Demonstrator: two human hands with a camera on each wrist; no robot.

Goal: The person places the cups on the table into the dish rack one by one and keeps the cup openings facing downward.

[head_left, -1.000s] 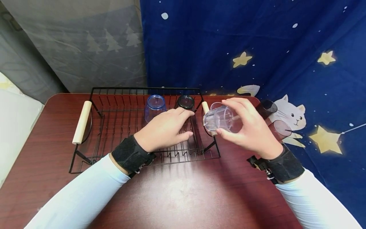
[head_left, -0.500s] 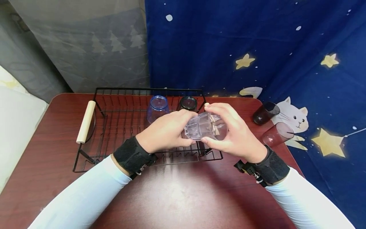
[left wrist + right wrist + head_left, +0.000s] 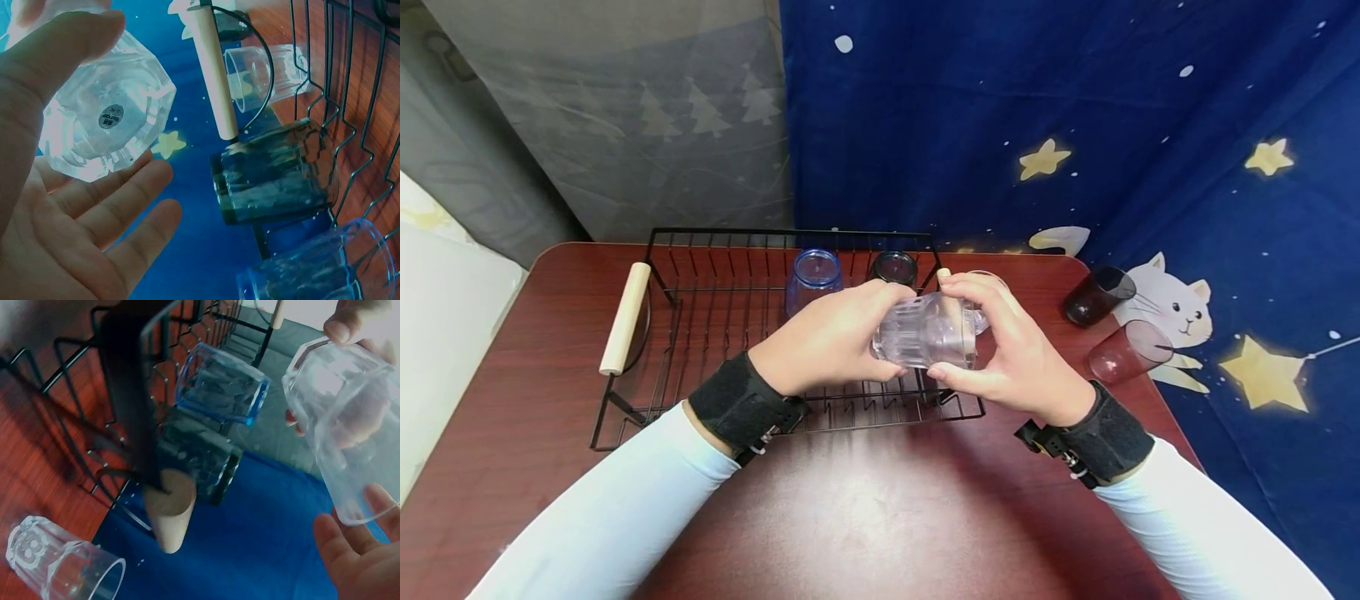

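Observation:
Both hands hold a clear tumbler (image 3: 921,333) on its side above the right part of a black wire dish rack (image 3: 790,231). My right hand (image 3: 1018,354) grips it near the open rim, thumb on the near side. At the base end, my left hand (image 3: 831,337) has its thumb and fingers on either side of the glass. A small dark sticker (image 3: 111,116) shows on the tumbler's base. Upside down in the rack stand a blue tumbler (image 3: 812,283) and a dark green tumbler (image 3: 275,175), the latter partly hidden by my left hand in the head view.
Wooden handles (image 3: 627,318) rise at both rack ends. Another clear tumbler (image 3: 69,559) stands upright just right of the rack. Farther right, a dark tumbler (image 3: 1096,296) and a pink tumbler (image 3: 1127,350) stand near the table edge. A blue curtain (image 3: 925,117) hangs behind.
My right hand has brought the clear tumbler leftward to my left hand, which now holds its base end. Over the last half second, the tumbler has shifted slightly left.

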